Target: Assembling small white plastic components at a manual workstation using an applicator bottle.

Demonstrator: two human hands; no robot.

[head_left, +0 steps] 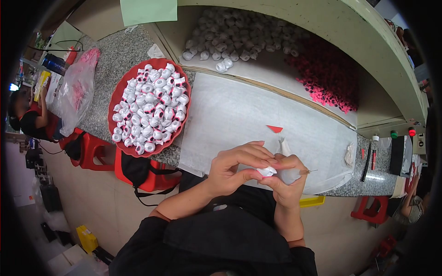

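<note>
Left hand [232,164], right hand [286,177] pinch one white piece [266,172] (red basket [120,94]: dozens).

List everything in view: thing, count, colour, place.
small round piece: one, white, pinched between both hands
squeeze bottle with needle tip: one, clear, in the right hand
red tray: one, on the granite counter, left
round pieces in tray: many, white with pink, heaped
white sheet: one, on the counter ahead
granite counter: grey speckled, running left to right
white pieces: many, back shelf, left part
pink pieces: many, back shelf, right part
plastic bag: one, clear with pink contents, far left
red stools: several, under the counter
left hand: on the small piece
right hand: holding the bottle
</note>
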